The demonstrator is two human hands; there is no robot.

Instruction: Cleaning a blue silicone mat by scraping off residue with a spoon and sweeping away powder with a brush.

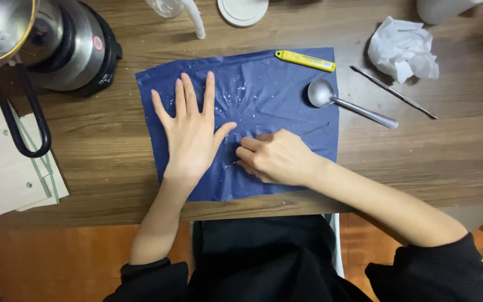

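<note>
Blue sheet [286, 100]: flat on wooden table [113, 162], under both hands, flecked white.
Right hand [272, 158]: curled, fingertips pinching a thin needle-like tool [314, 131] against sheet.
Left hand [192, 131]: open, palm down, fingers spread, pressing sheet.
Spoon [345, 103]: sheet's right edge.
Yellow cutter [304, 61]: far edge.
Crumpled tissue [402, 49]: far right.

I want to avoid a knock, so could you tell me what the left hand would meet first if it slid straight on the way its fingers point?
The left hand would probably cross the blue sheet, then meet the white stick.
</note>
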